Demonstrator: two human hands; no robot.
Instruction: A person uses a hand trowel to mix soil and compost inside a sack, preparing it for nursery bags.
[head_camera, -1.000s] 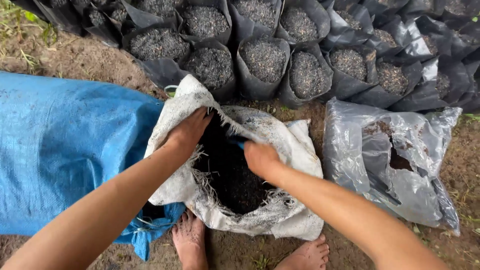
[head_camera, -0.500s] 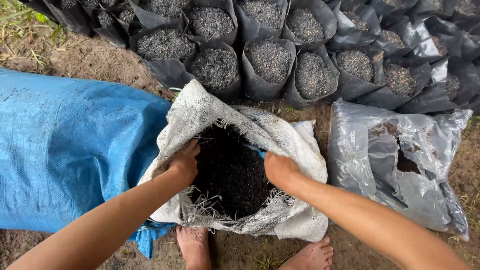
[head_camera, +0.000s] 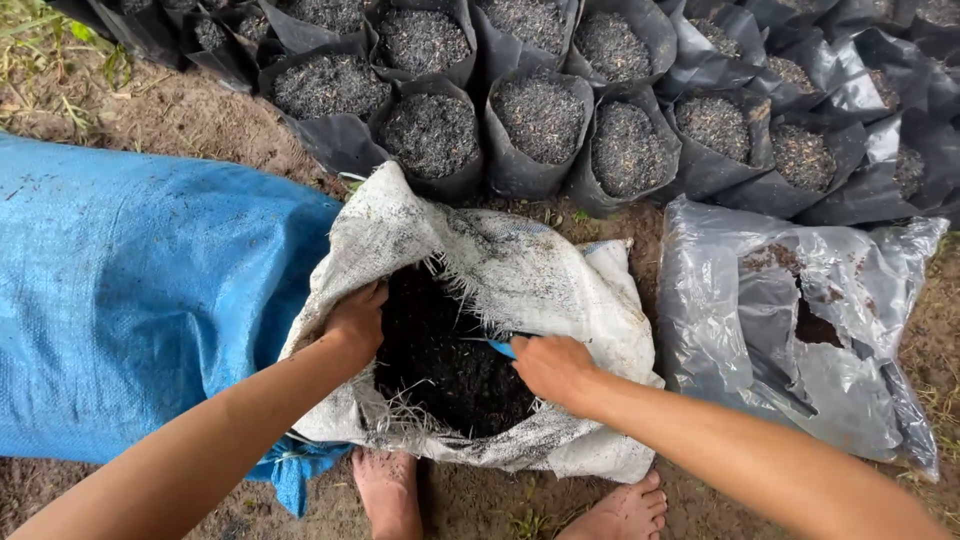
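L hand (head_camera: 352, 322): fingers curled over the near-left rim of the white woven sack (head_camera: 545, 290), gripping the fabric edge and holding the mouth apart. R hand (head_camera: 552, 368): fingers closed round a small blue tool (head_camera: 503, 348); only a short blue tip shows past the knuckles, pointing up-left toward the sack's middle, over the dark soil (head_camera: 450, 365). Can't tell what kind of tool it is, as the rest is hidden in the fist.

Sack lies on the ground w/ its mouth facing up at the camera; long axis runs roughly from lower left to upper right, the folded-back top flap toward the upper right. Frayed threads hang round the rim. Soil fills the opening, black and crumbly.

Both forearms come in from the bottom edge, L from lower left, R from lower right. Two bare feet (head_camera: 388, 490) sit just below the sack on bare dirt.

Left of the sack, touching it: a big blue woven bag (head_camera: 130, 300), lying on its side. Right, just beside: a crumpled grey plastic bag (head_camera: 800, 340) w/ some dark soil inside. Beyond the sack, rows of black nursery bags (head_camera: 540, 125) stand upright, filled w/ greyish mix. Grass (head_camera: 60, 40) at top left.
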